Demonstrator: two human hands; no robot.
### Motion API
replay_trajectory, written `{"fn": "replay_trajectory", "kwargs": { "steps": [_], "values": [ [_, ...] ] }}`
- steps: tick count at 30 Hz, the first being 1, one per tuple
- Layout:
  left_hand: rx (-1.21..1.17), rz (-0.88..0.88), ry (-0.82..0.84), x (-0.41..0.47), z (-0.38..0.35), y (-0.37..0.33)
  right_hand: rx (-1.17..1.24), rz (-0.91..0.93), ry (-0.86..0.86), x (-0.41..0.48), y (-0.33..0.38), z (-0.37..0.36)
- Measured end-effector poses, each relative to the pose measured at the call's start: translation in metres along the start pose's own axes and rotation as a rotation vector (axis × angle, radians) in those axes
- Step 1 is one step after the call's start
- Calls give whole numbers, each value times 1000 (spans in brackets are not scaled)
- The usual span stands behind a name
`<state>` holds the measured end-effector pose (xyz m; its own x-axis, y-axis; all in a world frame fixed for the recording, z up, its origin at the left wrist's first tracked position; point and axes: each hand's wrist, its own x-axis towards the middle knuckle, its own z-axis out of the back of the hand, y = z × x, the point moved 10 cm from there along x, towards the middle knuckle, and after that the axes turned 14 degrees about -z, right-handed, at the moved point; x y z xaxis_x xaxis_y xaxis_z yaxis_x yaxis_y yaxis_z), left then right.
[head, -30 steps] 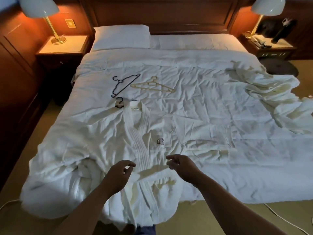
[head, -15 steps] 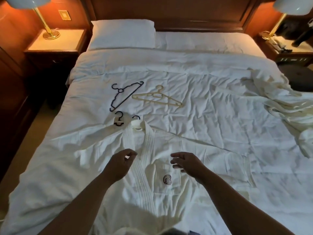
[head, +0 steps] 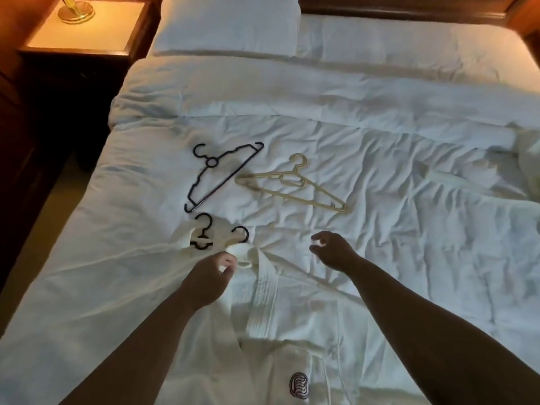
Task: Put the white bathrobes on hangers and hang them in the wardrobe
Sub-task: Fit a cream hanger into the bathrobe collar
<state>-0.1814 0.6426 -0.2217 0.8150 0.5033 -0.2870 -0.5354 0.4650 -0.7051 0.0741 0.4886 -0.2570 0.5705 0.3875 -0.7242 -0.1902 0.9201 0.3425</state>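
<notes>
Both left hand [head: 209,277] and right hand [head: 333,252] curl near bathrobe [head: 263,305] collar.

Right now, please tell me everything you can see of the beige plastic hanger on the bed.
The beige plastic hanger is thin: small hook, sloping shoulders, straight lower bar, short inner crosspiece. It lies flat on the rumpled white quilt, hook toward the headboard, left tip close to the black plastic hanger. No hand touches it; the right hand hovers nearer me.
</notes>
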Motion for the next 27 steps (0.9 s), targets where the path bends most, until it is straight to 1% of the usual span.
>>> {"fn": "replay_trajectory", "kwargs": {
  "steps": [4, 7, 9, 14, 17, 21, 23, 25, 27],
  "values": [
    [27, 29, 86, 27, -20, 18, -161, -59, 17, 56, 2, 7],
    [12, 33, 102, 45, -24, 28, -329, -86, 8, 97, 1, 10],
    [20, 42, 105, 48, -21, 33, -391, -85, 4, 119, 1, 14],
    [25, 90, 77, 40, 1, 45, -261, -101, -22, 171, 2, 31],
    [8, 86, 36, 37, 18, 39, -303, -86, -45, 190, 2, 29],
    [-36, 63, -1, 35, 28, 28, -338, -94, 70, 186, -19, -13],
    [-80, 69, -25, 28, 23, 27, -380, -71, 4, 176, -29, -28],
    [-135, 106, -29, 14, 12, 32, -288, -41, -82, 161, -34, -35],
    [-192, 166, -34, -1, -3, 43, -75, -88, -94, 144, -45, -39]
  ]
}}
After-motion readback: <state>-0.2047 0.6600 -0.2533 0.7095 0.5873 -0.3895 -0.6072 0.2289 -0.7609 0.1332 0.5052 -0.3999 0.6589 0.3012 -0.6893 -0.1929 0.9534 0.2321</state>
